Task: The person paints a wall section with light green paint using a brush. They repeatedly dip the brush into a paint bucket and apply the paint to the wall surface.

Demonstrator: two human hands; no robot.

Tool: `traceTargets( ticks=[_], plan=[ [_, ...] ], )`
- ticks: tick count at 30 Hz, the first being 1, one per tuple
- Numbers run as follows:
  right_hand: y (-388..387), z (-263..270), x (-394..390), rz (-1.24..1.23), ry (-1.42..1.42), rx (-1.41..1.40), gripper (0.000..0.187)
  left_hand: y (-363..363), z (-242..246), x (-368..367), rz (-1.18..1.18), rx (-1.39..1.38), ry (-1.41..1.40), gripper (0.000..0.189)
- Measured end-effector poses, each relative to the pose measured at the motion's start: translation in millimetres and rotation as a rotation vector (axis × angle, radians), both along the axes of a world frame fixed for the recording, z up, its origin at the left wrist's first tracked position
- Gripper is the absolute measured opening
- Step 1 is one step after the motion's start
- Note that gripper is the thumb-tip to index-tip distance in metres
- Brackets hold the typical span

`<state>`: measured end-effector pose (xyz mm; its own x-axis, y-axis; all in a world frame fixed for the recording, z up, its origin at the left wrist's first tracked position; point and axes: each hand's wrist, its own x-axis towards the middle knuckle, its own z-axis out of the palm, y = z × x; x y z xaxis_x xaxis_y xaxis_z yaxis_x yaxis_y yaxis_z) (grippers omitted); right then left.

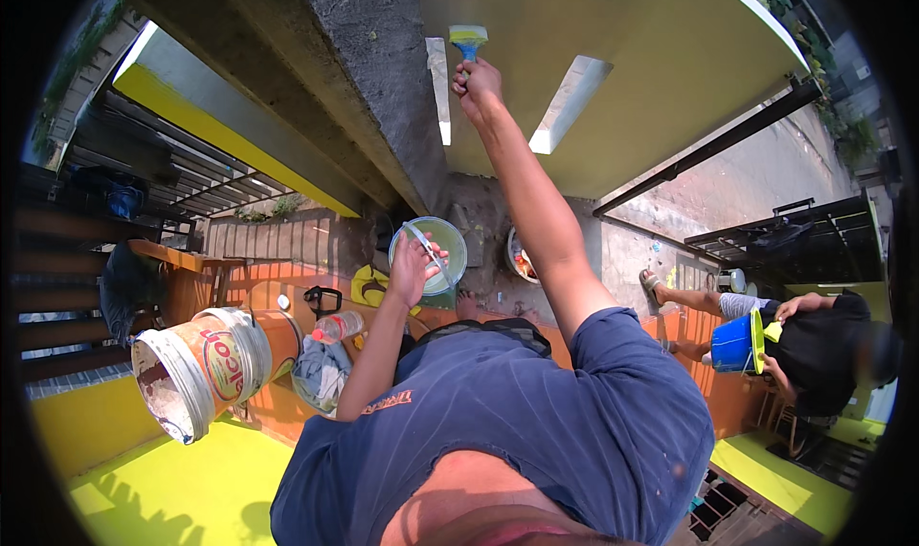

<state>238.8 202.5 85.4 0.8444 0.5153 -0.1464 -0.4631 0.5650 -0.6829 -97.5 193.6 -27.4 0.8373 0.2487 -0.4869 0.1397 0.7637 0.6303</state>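
Raised at arm's length, my right hand (477,86) is closed around the handle of a paintbrush (469,38). Its wide bristles carry yellow-green paint and lie against or close to the pale wall (646,65), just above a narrow slot; contact is hard to tell. My left hand (414,264) is at a round bucket (459,239), its fingers by the pale bail handle (431,255) that crosses the bucket's mouth. The fingers look partly spread, and whether they grip the handle is unclear.
Left of me are an orange-and-white paint pail (248,359), a plastic bottle (348,325) and a basin with cloth (323,374). A concrete pillar (373,65) rises beside the wall. At right, another person (818,352) holds a blue bucket (732,343). A container (511,255) stands beyond my feet.
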Motion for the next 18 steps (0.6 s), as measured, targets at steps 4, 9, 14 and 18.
traceTargets(
  ticks=[4, 9, 14, 18],
  plan=[
    [4, 73, 12, -0.07, -0.295, 0.112, 0.005, -3, -11, -14, 0.032, -0.015, 0.002, 0.073],
    [20, 40, 24, -0.163, -0.317, -0.043, 0.02, -13, -22, -25, 0.019, -0.036, 0.037, 0.074],
    [18, -105, -5, -0.153, 0.006, -0.315, 0.013, -19, -25, -29, 0.019, -0.05, 0.021, 0.074],
    [14, -153, -20, -0.134, 0.183, -0.327, 0.008, -19, -23, -29, 0.005, -0.062, 0.026, 0.074]
  ],
)
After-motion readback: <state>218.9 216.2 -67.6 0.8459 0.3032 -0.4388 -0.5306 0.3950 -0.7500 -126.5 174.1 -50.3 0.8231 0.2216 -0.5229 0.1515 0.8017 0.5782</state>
